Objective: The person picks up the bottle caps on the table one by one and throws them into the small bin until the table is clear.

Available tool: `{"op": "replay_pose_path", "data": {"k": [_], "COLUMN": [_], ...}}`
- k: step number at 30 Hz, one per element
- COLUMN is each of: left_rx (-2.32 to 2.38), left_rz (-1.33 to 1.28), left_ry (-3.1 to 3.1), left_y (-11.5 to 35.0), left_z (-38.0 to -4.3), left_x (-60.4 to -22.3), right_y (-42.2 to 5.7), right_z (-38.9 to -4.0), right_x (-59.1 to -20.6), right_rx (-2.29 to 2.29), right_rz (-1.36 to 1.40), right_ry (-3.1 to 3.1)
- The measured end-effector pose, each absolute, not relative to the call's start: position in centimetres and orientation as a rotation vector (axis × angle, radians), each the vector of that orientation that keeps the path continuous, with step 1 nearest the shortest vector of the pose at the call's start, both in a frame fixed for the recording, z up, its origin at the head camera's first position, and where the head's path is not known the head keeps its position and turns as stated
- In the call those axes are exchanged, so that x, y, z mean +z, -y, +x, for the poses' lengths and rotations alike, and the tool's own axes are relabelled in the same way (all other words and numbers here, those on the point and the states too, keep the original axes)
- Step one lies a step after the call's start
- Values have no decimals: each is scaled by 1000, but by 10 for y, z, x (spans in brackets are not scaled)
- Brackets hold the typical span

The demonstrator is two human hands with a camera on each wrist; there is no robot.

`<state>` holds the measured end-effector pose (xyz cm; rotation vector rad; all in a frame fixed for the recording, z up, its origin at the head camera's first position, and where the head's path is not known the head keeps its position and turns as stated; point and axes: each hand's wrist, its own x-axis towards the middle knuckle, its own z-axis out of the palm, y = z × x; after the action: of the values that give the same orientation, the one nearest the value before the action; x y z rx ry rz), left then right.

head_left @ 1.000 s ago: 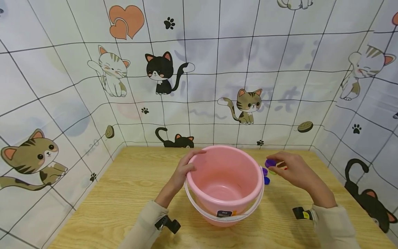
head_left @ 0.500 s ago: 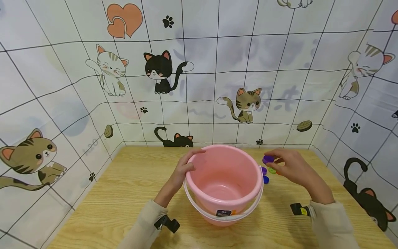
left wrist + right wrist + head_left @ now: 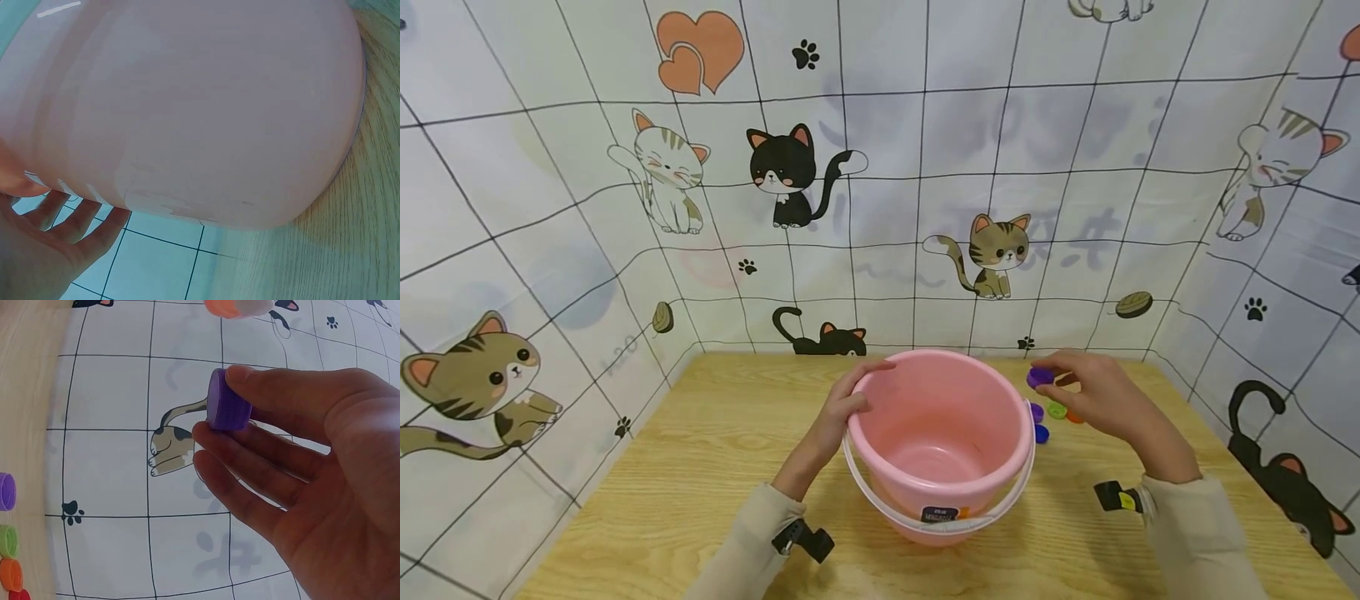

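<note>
A pink bucket (image 3: pixel 943 425) with a white handle (image 3: pixel 958 527) hanging down its front stands on the wooden table. My left hand (image 3: pixel 835 414) holds its left rim, thumb inside or on the edge and fingers along the outer side, as the left wrist view shows (image 3: pixel 69 240). To the right of the bucket, my right hand (image 3: pixel 1097 396) pinches a purple bottle cap (image 3: pixel 228 403) between thumb and fingers, raised above the table. Below it on the table lie a purple cap (image 3: pixel 6 492), a blue cap (image 3: pixel 1042 434), a green cap (image 3: pixel 8 541), an orange cap (image 3: pixel 11 575) and a red cap (image 3: pixel 20 595).
The wooden table (image 3: pixel 700 467) reaches back to a wall cloth (image 3: pixel 887 208) printed with cats and grid lines, which also rises on both sides. The bucket stands between my two hands.
My right hand has risen a little and moved left toward the bucket with the purple bottle cap, uncovering the green and orange caps. My left hand and the bucket stay in place.
</note>
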<state>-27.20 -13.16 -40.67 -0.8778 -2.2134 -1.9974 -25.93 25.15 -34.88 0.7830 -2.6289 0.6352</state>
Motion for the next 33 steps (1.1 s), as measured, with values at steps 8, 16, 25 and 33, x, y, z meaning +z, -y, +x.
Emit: {"op": "replay_pose_path", "data": {"k": [8,16,25,33], "left_rx": [-1994,-1998,-2009,-2011], "left_rz": [-889,-862,-872,-867], "left_ry": [2217,2226,2213,2204], "left_y": [132,131,130,130], "left_z": [-274,-271,-272,-271], "left_x": [-406,-405,-406,-407], "right_y": [-246,-239,-237,-234], "right_z": [-260,-259,-260,-262], "right_x": [-337,-329,-327,-326], "right_rx": [633,601,595,589], "right_rz": [833,845,848,864], "right_ry": [2604,2616,2632,2618]}}
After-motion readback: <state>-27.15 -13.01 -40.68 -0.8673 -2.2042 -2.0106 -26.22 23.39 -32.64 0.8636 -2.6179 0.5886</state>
